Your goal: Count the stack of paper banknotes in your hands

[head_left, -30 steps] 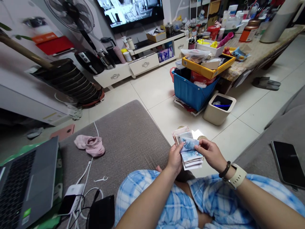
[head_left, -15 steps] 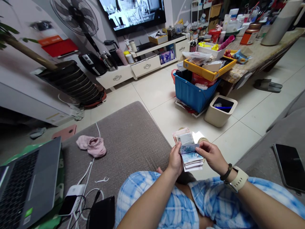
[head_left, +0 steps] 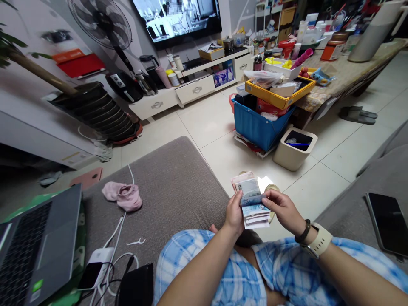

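A fanned stack of banknotes point(head_left: 250, 191) sits between my two hands, above my knees in blue plaid shorts. My left hand point(head_left: 234, 214) grips the stack's left side, thumb on top. My right hand point(head_left: 282, 208) pinches a bluish note folded down over the lower part of the stack. A watch and a dark bead bracelet point(head_left: 304, 231) are on my right wrist.
I sit on a grey sofa point(head_left: 168, 187) with a pink cloth point(head_left: 124, 196), a laptop point(head_left: 35, 246), chargers and cables. A phone point(head_left: 387, 223) lies on the right cushion. On the tiled floor stand a beige bin point(head_left: 295, 148) and a blue crate point(head_left: 259, 123).
My right hand has drawn the bluish note down and folded it over the lower part of the stack. The view has shifted slightly.
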A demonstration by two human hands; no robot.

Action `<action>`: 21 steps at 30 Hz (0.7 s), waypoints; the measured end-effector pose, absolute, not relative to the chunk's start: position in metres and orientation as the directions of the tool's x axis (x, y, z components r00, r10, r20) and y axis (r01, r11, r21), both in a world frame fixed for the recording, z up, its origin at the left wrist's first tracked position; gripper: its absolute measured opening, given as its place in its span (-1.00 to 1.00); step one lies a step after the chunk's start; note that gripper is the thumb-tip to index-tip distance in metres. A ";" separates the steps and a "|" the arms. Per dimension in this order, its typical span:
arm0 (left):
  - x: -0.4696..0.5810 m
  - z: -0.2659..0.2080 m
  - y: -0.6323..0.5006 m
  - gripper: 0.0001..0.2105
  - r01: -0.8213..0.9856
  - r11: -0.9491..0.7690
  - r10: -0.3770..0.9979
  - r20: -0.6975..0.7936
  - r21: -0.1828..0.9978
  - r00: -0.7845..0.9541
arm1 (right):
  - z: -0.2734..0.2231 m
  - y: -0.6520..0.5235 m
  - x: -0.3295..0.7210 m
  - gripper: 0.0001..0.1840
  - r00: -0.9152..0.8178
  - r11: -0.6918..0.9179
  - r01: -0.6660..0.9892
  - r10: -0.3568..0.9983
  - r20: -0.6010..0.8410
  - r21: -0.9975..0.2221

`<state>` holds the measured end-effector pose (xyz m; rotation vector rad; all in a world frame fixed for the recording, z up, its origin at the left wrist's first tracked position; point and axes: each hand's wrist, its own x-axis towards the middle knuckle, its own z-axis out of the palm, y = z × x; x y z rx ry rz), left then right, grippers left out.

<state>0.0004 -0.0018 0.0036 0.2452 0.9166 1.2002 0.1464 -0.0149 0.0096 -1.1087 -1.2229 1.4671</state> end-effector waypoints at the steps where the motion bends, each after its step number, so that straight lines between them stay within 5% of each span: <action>1: 0.000 0.005 -0.002 -0.66 -0.688 0.387 0.876 -0.479 0.614 0.065 | 0.010 -0.015 0.146 -0.77 -0.204 -0.108 -0.095 0.975 -0.087 -0.990; 21: -0.004 0.000 -0.002 -0.67 -0.677 0.441 0.869 -0.468 0.589 0.158 | 0.019 -0.020 0.145 -0.74 -0.307 -0.082 -0.056 0.950 -0.061 -0.995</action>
